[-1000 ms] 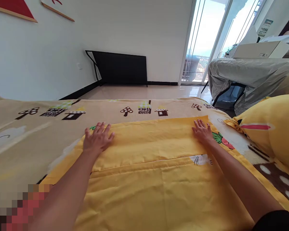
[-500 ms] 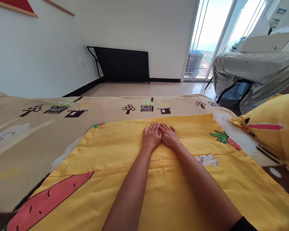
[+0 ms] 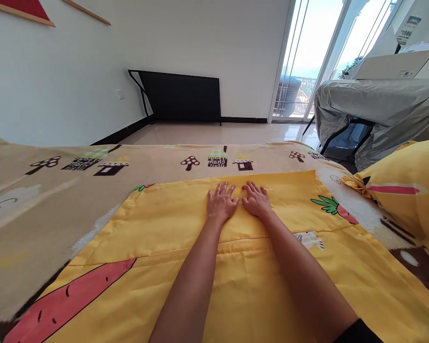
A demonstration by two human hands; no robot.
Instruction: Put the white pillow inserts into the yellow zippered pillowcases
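Note:
A yellow cloth (image 3: 171,214) printed with pink carrots lies spread over a beige patterned blanket (image 3: 153,162). Its far part is folded over in a wide band, with the fold's seam running across the middle. My left hand (image 3: 220,204) rests flat on this band, fingers spread and pointing away from me. Just to its right, my right hand (image 3: 256,199) also lies flat on the band with its fingers apart. A small gap separates the two hands, and neither holds anything.
A plump yellow pillow (image 3: 407,181) lies on the blanket at the right. Beyond it stands a table under a grey cover (image 3: 379,100), with a white box (image 3: 396,64) on top. A black folded panel (image 3: 184,95) leans against the far wall, left of a glass door (image 3: 307,57).
My hands were touching at the fingertips and have slid apart, the left one leftward and the right one slightly rightward. The yellow cloth stays folded as before.

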